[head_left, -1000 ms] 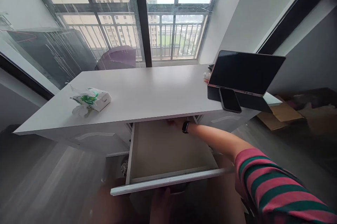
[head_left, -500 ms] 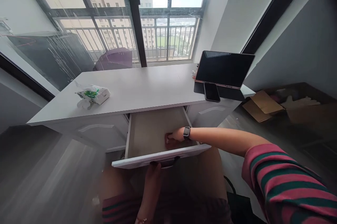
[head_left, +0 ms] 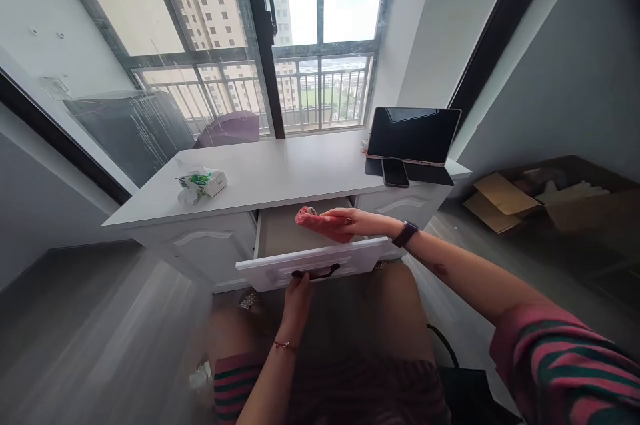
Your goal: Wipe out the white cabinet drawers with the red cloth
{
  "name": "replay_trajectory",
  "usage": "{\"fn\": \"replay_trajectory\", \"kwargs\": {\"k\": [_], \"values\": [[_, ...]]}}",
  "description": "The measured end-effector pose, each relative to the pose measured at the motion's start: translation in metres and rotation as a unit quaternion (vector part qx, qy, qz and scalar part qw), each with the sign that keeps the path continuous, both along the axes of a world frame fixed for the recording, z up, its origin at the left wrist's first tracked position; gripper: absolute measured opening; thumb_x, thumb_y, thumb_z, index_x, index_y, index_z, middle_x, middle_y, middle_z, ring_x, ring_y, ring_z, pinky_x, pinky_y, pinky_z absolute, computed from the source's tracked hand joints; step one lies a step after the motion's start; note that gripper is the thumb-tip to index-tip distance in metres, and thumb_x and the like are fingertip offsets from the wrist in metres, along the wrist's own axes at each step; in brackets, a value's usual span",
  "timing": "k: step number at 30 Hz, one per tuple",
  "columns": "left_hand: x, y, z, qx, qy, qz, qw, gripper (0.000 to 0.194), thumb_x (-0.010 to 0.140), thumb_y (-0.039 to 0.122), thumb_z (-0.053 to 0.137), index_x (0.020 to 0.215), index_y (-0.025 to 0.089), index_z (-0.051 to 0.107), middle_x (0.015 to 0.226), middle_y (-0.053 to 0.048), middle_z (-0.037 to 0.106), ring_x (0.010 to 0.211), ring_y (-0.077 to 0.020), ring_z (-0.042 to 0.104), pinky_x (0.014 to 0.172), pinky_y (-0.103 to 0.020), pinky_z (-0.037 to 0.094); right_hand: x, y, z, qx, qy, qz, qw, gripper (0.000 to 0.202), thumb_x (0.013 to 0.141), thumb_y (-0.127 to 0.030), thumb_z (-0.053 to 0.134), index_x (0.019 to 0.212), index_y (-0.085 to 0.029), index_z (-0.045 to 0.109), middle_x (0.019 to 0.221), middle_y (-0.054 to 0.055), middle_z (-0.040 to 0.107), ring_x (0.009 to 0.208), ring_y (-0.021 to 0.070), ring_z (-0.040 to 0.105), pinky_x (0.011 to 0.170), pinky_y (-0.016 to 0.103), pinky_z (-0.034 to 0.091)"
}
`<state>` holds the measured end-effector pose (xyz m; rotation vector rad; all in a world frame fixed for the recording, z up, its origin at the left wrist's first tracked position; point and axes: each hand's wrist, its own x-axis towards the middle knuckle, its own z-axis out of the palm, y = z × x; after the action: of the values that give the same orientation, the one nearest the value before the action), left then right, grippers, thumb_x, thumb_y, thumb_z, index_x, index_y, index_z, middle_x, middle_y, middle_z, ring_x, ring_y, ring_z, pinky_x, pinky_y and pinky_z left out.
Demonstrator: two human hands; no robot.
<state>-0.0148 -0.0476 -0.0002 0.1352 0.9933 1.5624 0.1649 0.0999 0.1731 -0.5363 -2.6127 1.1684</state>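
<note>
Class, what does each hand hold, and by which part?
Right hand: red cloth-like item, by its right side. Left hand: drawer handle, left end.

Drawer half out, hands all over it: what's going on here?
A seated person is busy at a white desk with its drawer partly open. The left hand has its fingers at the dark handle on the drawer's front. The right hand holds a red, cloth-like item over the drawer. On the desktop, a tissue pack lies to the left, and a propped-up tablet and a phone are to the right.
</note>
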Motion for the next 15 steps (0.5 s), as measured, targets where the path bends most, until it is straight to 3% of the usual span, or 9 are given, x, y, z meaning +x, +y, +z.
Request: {"fn": "replay_trajectory", "kwargs": {"k": [1, 3, 6, 8, 10, 15], "values": [[-0.001, 0.006, 0.000, 0.006, -0.002, 0.001, 1.000, 0.021, 0.064, 0.019, 0.081, 0.077, 0.015, 0.064, 0.082, -0.006, 0.072, 0.082, -0.0154, 0.067, 0.086, -0.030, 0.048, 0.012, -0.011, -0.002, 0.093, 0.037, -0.044, 0.994, 0.044, 0.093, -0.024, 0.047, 0.137, -0.027, 0.049, 0.110, 0.006, 0.058, 0.095, 0.0161, 0.056, 0.086, 0.033, 0.049], [-0.003, 0.018, -0.001, 0.015, -0.006, 0.005, 1.000, 0.022, 0.064, 0.018, 0.080, 0.076, 0.016, 0.061, 0.080, -0.004, 0.072, 0.074, -0.0127, 0.066, 0.079, -0.028, 0.048, 0.036, -0.030, -0.022, 0.261, 0.084, -0.149, 0.950, 0.038, 0.094, -0.023, 0.045, 0.130, -0.031, 0.056, 0.106, 0.008, 0.056, 0.101, 0.0197, 0.054, 0.092, 0.040, 0.048], [-0.003, 0.029, -0.002, 0.042, -0.009, 0.005, 0.999, 0.024, 0.066, 0.021, 0.079, 0.074, 0.017, 0.057, 0.080, -0.004, 0.071, 0.065, -0.0109, 0.062, 0.072, -0.026, 0.048, 0.061, -0.044, -0.068, 0.383, 0.084, -0.207, 0.896, 0.034, 0.093, -0.019, 0.046, 0.118, -0.033, 0.065, 0.115, 0.008, 0.053, 0.118, 0.0237, 0.048, 0.096, 0.045, 0.047], [-0.003, 0.032, -0.003, 0.057, -0.015, 0.007, 0.998, 0.025, 0.067, 0.021, 0.079, 0.074, 0.018, 0.055, 0.079, -0.004, 0.071, 0.064, -0.0108, 0.061, 0.070, -0.027, 0.048, 0.069, -0.044, -0.093, 0.416, 0.063, -0.204, 0.884, 0.034, 0.093, -0.016, 0.046, 0.111, -0.034, 0.069, 0.124, 0.006, 0.052, 0.128, 0.0245, 0.041, 0.102, 0.047, 0.043], [-0.002, 0.033, -0.004, 0.056, -0.024, 0.016, 0.998, 0.026, 0.067, 0.021, 0.079, 0.072, 0.018, 0.053, 0.076, -0.002, 0.070, 0.063, -0.0105, 0.061, 0.070, -0.027, 0.048, 0.069, -0.042, -0.107, 0.428, 0.038, -0.205, 0.879, 0.036, 0.093, -0.015, 0.044, 0.109, -0.034, 0.070, 0.135, 0.004, 0.048, 0.137, 0.0254, 0.032, 0.109, 0.049, 0.037], [0.002, 0.033, -0.007, 0.059, -0.033, 0.032, 0.997, 0.025, 0.069, 0.020, 0.077, 0.077, 0.018, 0.054, 0.075, 0.002, 0.065, 0.065, -0.0093, 0.061, 0.069, -0.025, 0.047, 0.042, -0.046, -0.108, 0.426, -0.031, -0.215, 0.879, 0.038, 0.093, -0.017, 0.047, 0.117, -0.039, 0.065, 0.150, -0.001, 0.037, 0.143, 0.0258, 0.023, 0.114, 0.051, 0.028]]}}
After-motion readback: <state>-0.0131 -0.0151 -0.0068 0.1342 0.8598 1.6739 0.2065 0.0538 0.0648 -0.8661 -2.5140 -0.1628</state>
